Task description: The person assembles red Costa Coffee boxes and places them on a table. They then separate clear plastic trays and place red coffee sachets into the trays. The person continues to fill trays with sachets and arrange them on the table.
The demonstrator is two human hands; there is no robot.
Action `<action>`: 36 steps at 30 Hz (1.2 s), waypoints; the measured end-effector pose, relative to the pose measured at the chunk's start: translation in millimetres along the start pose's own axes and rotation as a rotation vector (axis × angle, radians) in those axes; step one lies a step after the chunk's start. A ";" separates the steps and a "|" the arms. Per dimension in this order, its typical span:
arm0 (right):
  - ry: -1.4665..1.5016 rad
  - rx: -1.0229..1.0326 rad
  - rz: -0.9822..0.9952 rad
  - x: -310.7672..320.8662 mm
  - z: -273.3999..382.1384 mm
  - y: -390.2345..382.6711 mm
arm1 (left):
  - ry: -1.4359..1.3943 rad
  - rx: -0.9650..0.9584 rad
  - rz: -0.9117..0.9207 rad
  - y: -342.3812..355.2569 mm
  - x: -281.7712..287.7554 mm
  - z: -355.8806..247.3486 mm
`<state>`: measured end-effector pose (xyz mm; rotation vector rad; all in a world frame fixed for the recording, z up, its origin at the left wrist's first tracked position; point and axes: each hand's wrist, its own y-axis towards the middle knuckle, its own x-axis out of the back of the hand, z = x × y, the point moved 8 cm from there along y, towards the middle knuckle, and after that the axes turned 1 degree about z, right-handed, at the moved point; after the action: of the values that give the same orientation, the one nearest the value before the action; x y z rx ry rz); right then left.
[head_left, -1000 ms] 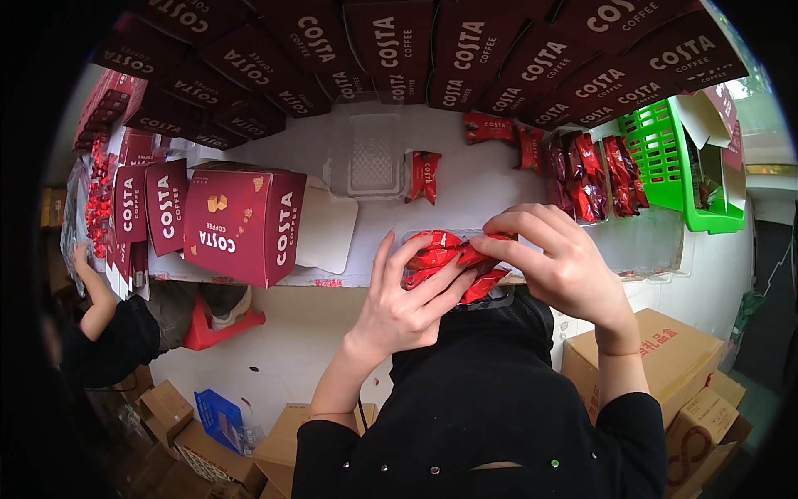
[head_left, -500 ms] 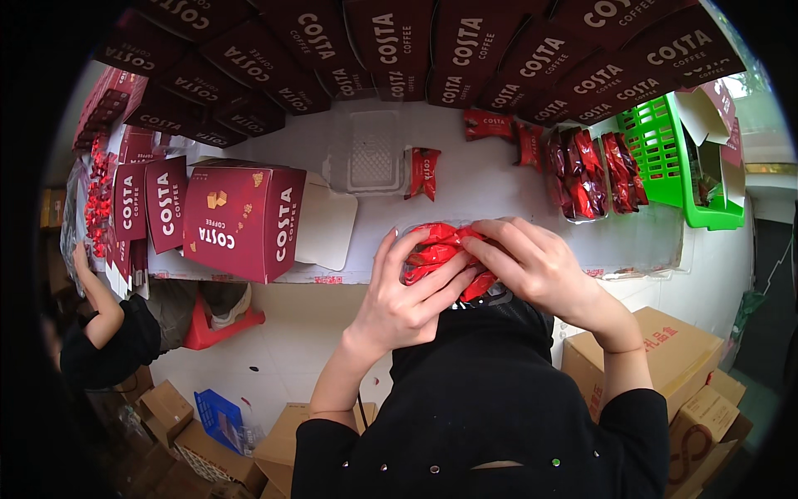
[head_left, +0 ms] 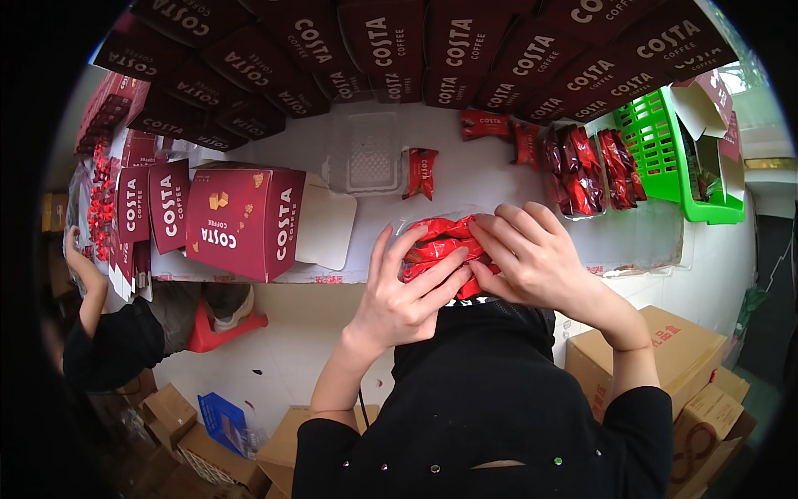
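At the table's front edge, my left hand (head_left: 402, 293) and my right hand (head_left: 532, 259) are closed around a bundle of red foil sachets (head_left: 445, 248). The left fingers lie across its near-left side; the right fingertips and thumb press its right side. Clear plastic shows at the bundle's far edge, while the hands hide most of what is below. Beyond them lie a clear plastic tray (head_left: 366, 158) with no sachets in it and a single red sachet (head_left: 421, 173). Two more loose sachets (head_left: 486, 125) rest farther right, near filled clear trays of sachets (head_left: 573, 170).
Dark red cartons (head_left: 382, 41) are stacked along the back. An open maroon carton (head_left: 241, 220) stands left, its flap toward the middle. A green basket (head_left: 652, 137) sits at the right. Cardboard boxes (head_left: 648, 349) are on the floor. Another person's arm (head_left: 87, 279) reaches in at far left.
My right hand has shifted slightly and its fingers are more bent, exposing more of the sachets and clear plastic. My left hand stays nearly in place. The other person's arm has moved slightly.
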<state>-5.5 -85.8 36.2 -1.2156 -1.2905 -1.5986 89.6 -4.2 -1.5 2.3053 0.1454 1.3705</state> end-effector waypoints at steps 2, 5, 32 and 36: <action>0.025 0.004 -0.061 3.6 -0.2 0.6 | 0.009 -0.002 -0.001 0.2 1.0 -0.8; 0.077 -0.024 -0.021 -3.5 5.3 -7.1 | 0.024 0.003 -0.004 1.9 1.3 -1.4; 0.273 -0.295 0.216 -60.6 -61.4 47.5 | 0.092 -0.011 -0.074 -16.8 3.5 -7.6; 0.532 -0.181 0.197 -30.1 -35.9 66.7 | 0.033 -0.025 -0.070 -13.0 -1.7 -13.1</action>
<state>57.4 -136.2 24.2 -0.8964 -0.6830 -1.7599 79.3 11.2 -3.1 2.2361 0.2159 1.3684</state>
